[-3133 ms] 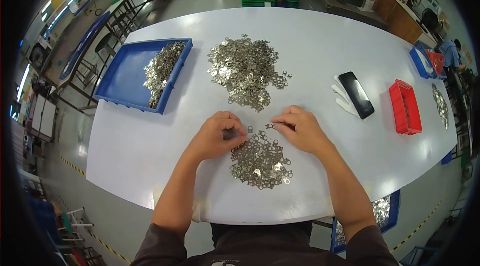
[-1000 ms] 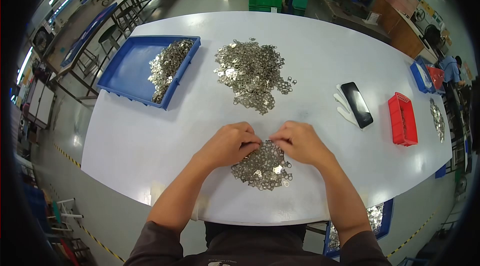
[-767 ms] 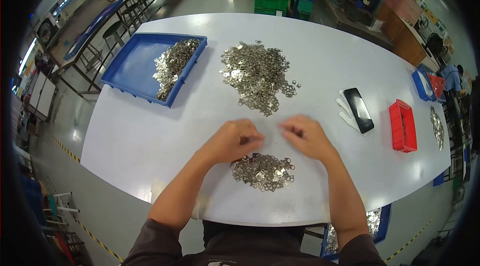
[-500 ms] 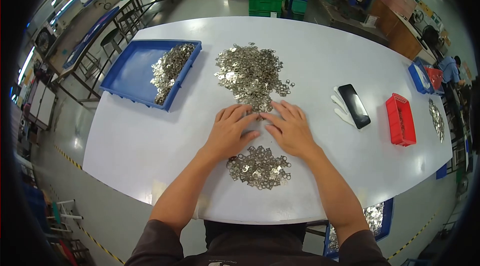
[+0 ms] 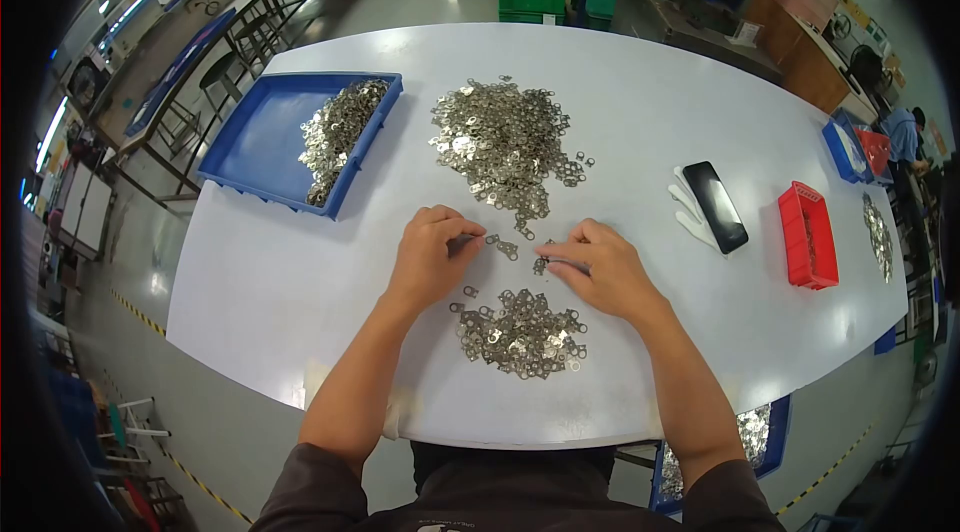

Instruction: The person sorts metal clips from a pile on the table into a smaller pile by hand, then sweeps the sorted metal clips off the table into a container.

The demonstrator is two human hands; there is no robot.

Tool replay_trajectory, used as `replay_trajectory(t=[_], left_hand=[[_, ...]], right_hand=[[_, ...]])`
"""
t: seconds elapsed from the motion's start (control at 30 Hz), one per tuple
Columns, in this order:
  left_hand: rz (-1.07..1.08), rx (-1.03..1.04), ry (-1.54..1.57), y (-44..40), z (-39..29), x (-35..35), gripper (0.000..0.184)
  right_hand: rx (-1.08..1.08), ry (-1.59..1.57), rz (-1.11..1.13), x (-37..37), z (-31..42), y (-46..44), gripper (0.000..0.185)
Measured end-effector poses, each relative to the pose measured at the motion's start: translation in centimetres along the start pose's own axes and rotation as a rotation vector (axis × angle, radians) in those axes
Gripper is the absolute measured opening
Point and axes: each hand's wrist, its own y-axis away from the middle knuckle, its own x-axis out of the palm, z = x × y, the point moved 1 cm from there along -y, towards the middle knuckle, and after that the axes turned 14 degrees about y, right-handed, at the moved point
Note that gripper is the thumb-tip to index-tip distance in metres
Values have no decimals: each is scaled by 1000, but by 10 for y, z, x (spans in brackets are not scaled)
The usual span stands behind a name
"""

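Note:
Between two heaps of small metal ring-shaped parts, both my hands rest over the white table (image 5: 300, 312). My left hand (image 5: 432, 254) is pinched at the left end of a few loose metal parts (image 5: 503, 247). On the right, my right hand (image 5: 597, 267) has thumb and forefinger closed by another small cluster of parts (image 5: 541, 264); what lies between the fingertips is too small to make out. The larger heap (image 5: 503, 142) spreads beyond my hands, the smaller heap (image 5: 522, 334) nearer my body. Two single parts sit left of the smaller heap.
A blue tray (image 5: 262, 137) at the left holds more metal parts. To the right are a white glove (image 5: 690, 210), a black phone (image 5: 716, 204) on it, and a red bin (image 5: 808, 235). Blue bins (image 5: 845, 154) stand at the far right, near a person (image 5: 903, 139).
My hands were spread flat at the near edge of the larger heap; they have moved apart and closed. Several parts now lie loose between the heaps.

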Motion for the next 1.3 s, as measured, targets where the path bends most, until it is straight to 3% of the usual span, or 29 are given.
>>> replay_trajectory(t=[0.13, 0.23, 0.33, 0.43, 0.53, 0.73, 0.83, 0.93, 1.03, 1.13, 1.23, 1.3], left_hand=[[104, 167, -118, 4, -12, 8, 13], [208, 169, -170, 6, -6, 8, 20], [183, 45, -26, 7, -14, 5, 19], [251, 138, -53, 8, -20, 8, 18], [318, 145, -68, 8, -20, 5, 15], [291, -47, 36, 4, -18, 0, 12], [265, 66, -17, 6, -15, 5, 11], [220, 25, 0, 6, -14, 7, 11], [167, 21, 18, 5, -11, 9, 14], [104, 191, -112, 0, -10, 15, 17], [116, 276, -281, 1, -22, 19, 19], [156, 258, -230, 1, -20, 17, 18]], right_hand=[[51, -37, 36, -1, -1, 0, 15], [141, -95, -1, 1, -12, 1, 14], [155, -189, 82, -8, -15, 0, 16], [123, -204, 163, -8, -4, 0, 18], [30, -8, 106, 1, 7, 3, 19], [8, -93, 128, 3, 4, 0, 11], [-52, -17, 40, 5, 8, 2, 10], [-173, 120, -114, 10, 11, -2, 10], [-88, 124, -134, 14, 11, -3, 13], [95, -125, -170, 18, -3, -5, 17], [231, -322, -29, 6, -15, -7, 18], [179, -237, 36, 0, -14, -5, 13]])
